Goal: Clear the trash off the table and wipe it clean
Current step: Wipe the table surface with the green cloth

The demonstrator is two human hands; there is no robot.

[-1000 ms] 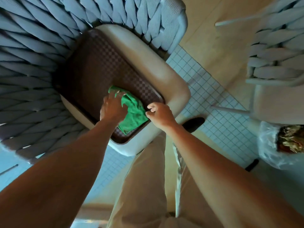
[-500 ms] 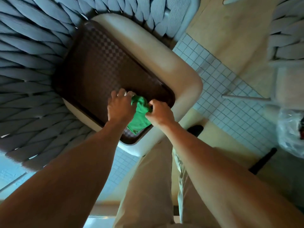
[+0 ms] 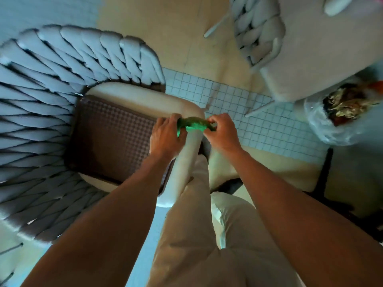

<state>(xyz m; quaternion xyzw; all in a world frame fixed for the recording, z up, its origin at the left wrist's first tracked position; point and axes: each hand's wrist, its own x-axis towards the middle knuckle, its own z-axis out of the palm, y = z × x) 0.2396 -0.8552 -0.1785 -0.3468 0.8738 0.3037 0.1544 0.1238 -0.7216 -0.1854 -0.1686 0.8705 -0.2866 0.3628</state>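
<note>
At the far left one woven grey chair [image 3: 41,112] curves around its cream seat cushion [image 3: 145,100], and on that cushion lies one dark brown tray [image 3: 112,137] with a chequered surface. Over the right edge of the tray the left hand [image 3: 165,135] has its fingers curled round one end of the single green cloth [image 3: 193,123], which is bunched into a short roll and held up off the tray, above the cushion's right corner. The right hand [image 3: 222,133] pinches the other end of the cloth between thumb and fingertips, so the roll spans the small gap between the two hands. Two bare forearms run down from the hands toward the bottom of the view, and between them show two legs in beige trousers [image 3: 192,235]. Under the hands and to the right, a band of small white floor tiles [image 3: 259,112] crosses the tan floor. Farther right stands a second woven grey chair [image 3: 257,27] beside a pale table [image 3: 331,48], seen blurred. At the right edge sits one clear plastic bag [image 3: 329,125] holding crumpled trash [image 3: 348,104], just below the table's corner.
</note>
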